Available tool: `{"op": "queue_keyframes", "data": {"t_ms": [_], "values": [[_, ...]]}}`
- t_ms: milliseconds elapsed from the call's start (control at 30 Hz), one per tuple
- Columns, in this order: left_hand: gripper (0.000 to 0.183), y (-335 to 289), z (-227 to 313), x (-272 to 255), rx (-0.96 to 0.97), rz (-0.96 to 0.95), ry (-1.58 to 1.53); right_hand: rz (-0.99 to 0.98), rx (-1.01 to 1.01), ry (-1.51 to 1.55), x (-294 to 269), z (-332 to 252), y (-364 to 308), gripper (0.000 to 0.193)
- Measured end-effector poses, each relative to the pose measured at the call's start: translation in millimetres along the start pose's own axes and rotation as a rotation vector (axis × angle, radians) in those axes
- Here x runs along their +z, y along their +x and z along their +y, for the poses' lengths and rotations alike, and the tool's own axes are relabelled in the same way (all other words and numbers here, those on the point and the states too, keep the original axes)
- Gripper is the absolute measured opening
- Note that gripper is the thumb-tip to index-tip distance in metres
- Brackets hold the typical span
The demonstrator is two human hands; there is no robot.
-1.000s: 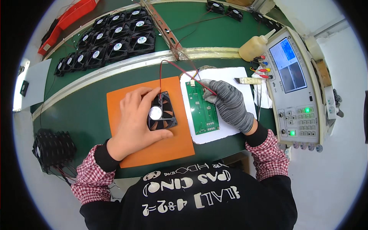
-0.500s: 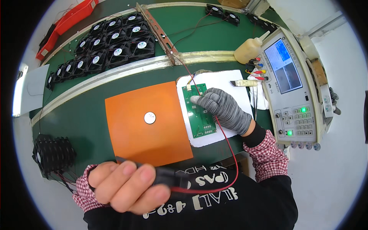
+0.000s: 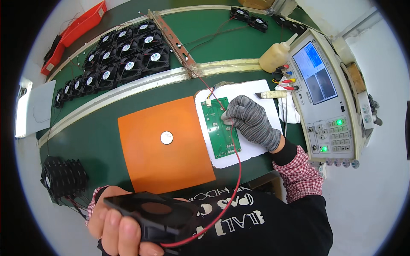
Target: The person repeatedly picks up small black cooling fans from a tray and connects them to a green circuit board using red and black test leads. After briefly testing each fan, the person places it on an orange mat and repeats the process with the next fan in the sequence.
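Black square fan (image 3: 164,217) in the bare left hand (image 3: 121,232), its thin red cable (image 3: 239,170) drawn to the gloved right hand (image 3: 252,121).
The left hand grips the fan by its left side, off the surface (image 3: 81,132), on the person's side of its near edge; the broad face tilts upward. The right hand, in a grey knit glove, closes its fingertips on the cable above the green rectangular circuit board (image 3: 215,132); whether it touches the board cannot be told. The fan lies to the left of the right hand and nearer the person, the cable curving between them. The board's long axis runs from far to near edge of the white sheet (image 3: 245,88) beneath it, right of the orange square mat (image 3: 149,166), which bears a pale round disc (image 3: 166,137).
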State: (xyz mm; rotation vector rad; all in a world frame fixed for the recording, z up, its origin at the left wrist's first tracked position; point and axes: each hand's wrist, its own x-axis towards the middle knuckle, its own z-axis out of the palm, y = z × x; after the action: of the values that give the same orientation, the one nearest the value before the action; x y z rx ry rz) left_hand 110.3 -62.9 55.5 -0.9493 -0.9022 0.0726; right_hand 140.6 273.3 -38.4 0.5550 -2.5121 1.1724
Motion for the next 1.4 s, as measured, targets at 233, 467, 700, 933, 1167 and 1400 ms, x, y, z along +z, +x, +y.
{"op": "queue_keyframes", "data": {"t_ms": [233, 467, 700, 933, 1167, 1400], "values": [[0.044, 30, 16, 52, -0.512, -0.446, -0.619, 0.025, -0.075, -0.040, 0, -2, 2, 0.017], [0.027, -105, 37, 158, -0.654, -1.044, -0.433, 0.184, 0.139, 0.191, -1, -1, -4, 0.021], [0.012, -72, 30, 104, -0.685, -0.944, -0.968, 0.283, -0.073, -0.011, -14, -16, 3, 0.043], [0.008, 23, 33, 27, -0.212, -0.747, -1.871, -0.219, -0.477, -0.092, 6, -53, 7, 0.044], [0.014, -43, -38, 21, -0.337, -1.330, -0.535, -0.194, -0.050, -0.755, -40, -35, 6, 0.020], [0.019, -39, 8, 13, -0.388, -1.086, -1.028, -0.008, 0.207, 0.100, -14, -19, 3, 0.012]]}}
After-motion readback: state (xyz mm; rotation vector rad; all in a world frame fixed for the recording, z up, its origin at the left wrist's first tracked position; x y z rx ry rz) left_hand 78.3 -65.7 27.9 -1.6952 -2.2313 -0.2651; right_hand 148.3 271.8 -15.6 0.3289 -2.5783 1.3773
